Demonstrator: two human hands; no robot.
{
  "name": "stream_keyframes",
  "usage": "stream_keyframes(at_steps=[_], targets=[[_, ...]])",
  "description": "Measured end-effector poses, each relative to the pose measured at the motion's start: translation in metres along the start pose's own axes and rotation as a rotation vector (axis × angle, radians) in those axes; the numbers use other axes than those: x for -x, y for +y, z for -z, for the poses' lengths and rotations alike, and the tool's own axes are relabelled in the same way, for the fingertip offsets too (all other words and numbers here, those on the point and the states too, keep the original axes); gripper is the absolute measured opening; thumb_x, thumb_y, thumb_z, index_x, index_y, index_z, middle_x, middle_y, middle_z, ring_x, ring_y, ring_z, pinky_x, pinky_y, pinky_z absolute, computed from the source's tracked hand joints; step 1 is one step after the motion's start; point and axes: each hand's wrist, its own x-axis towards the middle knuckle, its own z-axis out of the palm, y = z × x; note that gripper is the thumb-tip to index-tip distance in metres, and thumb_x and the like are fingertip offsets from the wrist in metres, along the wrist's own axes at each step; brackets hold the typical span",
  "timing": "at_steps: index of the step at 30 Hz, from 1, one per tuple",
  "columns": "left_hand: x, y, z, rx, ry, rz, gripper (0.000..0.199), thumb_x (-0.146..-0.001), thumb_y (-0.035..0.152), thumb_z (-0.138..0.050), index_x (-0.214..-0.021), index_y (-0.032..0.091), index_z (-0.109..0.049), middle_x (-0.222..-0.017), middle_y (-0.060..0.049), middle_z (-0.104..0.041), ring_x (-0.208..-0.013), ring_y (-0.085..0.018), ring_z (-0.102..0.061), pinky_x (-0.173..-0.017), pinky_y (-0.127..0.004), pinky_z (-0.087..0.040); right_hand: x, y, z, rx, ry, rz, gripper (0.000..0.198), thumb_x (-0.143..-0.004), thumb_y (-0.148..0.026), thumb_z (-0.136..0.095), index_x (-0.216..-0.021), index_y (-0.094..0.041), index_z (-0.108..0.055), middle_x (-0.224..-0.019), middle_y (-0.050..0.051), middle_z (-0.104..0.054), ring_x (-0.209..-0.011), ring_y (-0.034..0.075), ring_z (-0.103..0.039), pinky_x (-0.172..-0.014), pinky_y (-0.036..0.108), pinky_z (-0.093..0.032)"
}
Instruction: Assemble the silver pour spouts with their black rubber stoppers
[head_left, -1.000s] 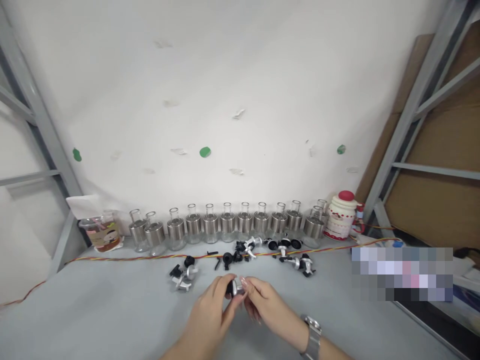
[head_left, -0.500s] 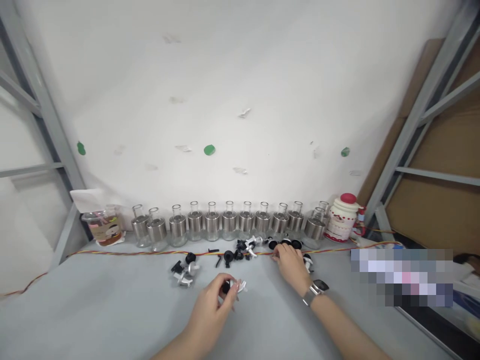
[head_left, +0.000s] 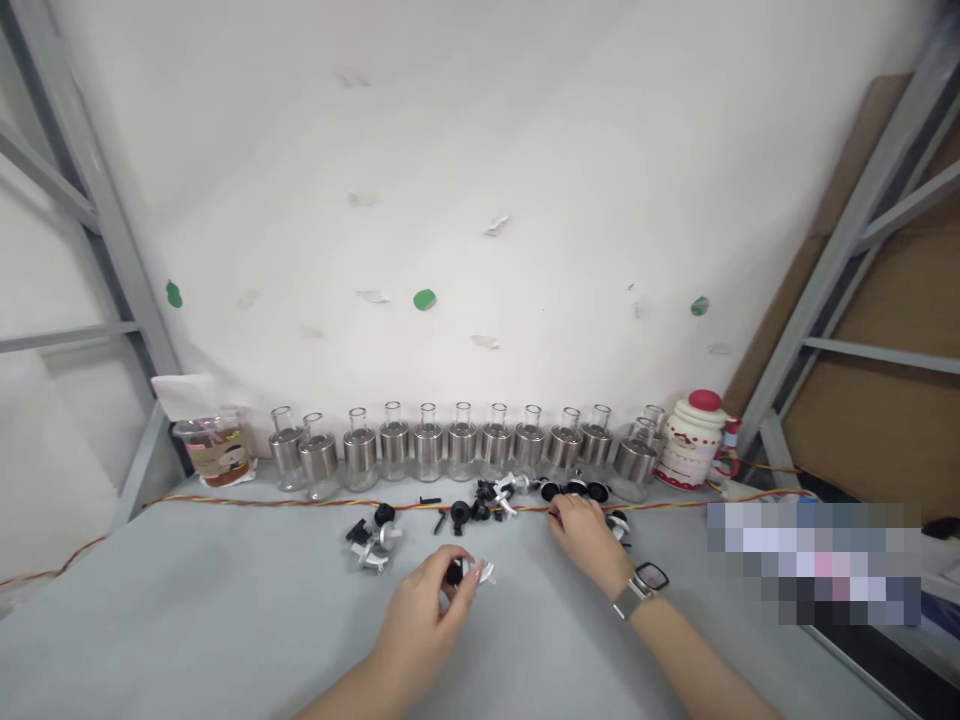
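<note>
My left hand (head_left: 427,610) is closed, thumb and fingers pinching a small black-and-silver bottle pourer top (head_left: 487,572) just above the grey table. The hand partly hides this piece. My right hand (head_left: 586,535), with a watch (head_left: 643,585) on its wrist, is at the table beside several black round caps (head_left: 551,491). Its fingers are bent together, and a sliver of something dark shows at their tips, too small to name. Between the hands and the bottles lies a pile of black and silver pourer parts (head_left: 502,490). A smaller group of the same parts (head_left: 369,548) is left of my left hand.
Along the wall stands a row of glass bottles with metal sleeves (head_left: 428,440). A red-and-yellow twisted wire (head_left: 300,505) crosses the table. A plastic tub (head_left: 217,455) stands at far left, a white jar with a red lid (head_left: 688,445) at right. Metal shelf posts (head_left: 817,290) flank the table.
The view has shifted slightly, so the scene sits a little further right. My right wrist has turned a little. My left hand keeps its hold on the pourer top.
</note>
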Motion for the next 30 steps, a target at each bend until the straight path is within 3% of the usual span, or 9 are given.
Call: stream_keyframes(at_steps=[4,9,12,14,24,30], targets=[[0.000,-0.006,0.000,-0.075,0.036,-0.048,0.034,-0.083,0.040,-0.038,-0.112,0.023,-0.046,-0.084,-0.003,-0.060,-0.065,-0.014,-0.056,-0.057,-0.022,-0.044,0.004,-0.015,0.009,-0.263,-0.032,0.009,0.015,-0.077,-0.023,-0.045,-0.079,-0.017,-0.058,-0.074,0.005,-0.064,-0.073,0.019,-0.058,-0.069,0.029,-0.041],[-0.002,-0.013,-0.002,-0.074,0.047,-0.159,0.031,-0.084,0.034,-0.040,-0.113,0.024,-0.044,-0.098,-0.005,-0.055,-0.081,-0.016,-0.056,-0.067,-0.026,-0.047,0.015,-0.047,0.014,-0.606,-0.172,0.043,0.023,-0.076,-0.036,-0.051,-0.077,-0.017,-0.062,-0.067,0.002,-0.065,-0.065,0.016,-0.060,-0.061,0.025,-0.046],[-0.003,-0.016,-0.003,-0.063,0.047,-0.174,0.032,-0.084,0.031,-0.041,-0.115,0.025,-0.042,-0.103,-0.006,-0.054,-0.083,-0.016,-0.056,-0.070,-0.028,-0.047,0.022,-0.061,0.014,-0.950,-0.269,-0.032,0.022,-0.070,-0.038,-0.059,-0.072,-0.017,-0.064,-0.062,0.001,-0.063,-0.061,0.014,-0.057,-0.061,0.026,-0.045],[-0.003,-0.018,-0.004,-0.062,0.035,-0.184,0.032,-0.084,0.031,-0.042,-0.115,0.025,-0.042,-0.102,-0.005,-0.054,-0.081,-0.016,-0.056,-0.070,-0.028,-0.047,0.026,-0.068,0.014,-1.050,-0.291,-0.089,0.022,-0.065,-0.038,-0.064,-0.069,-0.016,-0.066,-0.058,0.000,-0.061,-0.057,0.013,-0.055,-0.059,0.025,-0.044],[-0.004,-0.022,-0.007,-0.052,0.001,-0.196,0.026,-0.081,0.031,-0.046,-0.106,0.024,-0.047,-0.093,-0.005,-0.057,-0.077,-0.017,-0.057,-0.066,-0.029,-0.048,0.031,-0.077,0.008,-1.050,-0.269,-0.167,0.019,-0.060,-0.035,-0.068,-0.064,-0.016,-0.068,-0.054,0.000,-0.061,-0.054,0.013,-0.053,-0.056,0.025,-0.042],[-0.004,-0.020,-0.005,-0.030,0.012,-0.188,0.023,-0.080,0.030,-0.047,-0.102,0.023,-0.050,-0.092,-0.004,-0.058,-0.075,-0.017,-0.057,-0.064,-0.028,-0.047,0.033,-0.073,0.006,-0.918,-0.241,-0.116,0.013,-0.064,-0.029,-0.065,-0.066,-0.017,-0.068,-0.060,0.001,-0.063,-0.059,0.014,-0.054,-0.058,0.024,-0.041]])
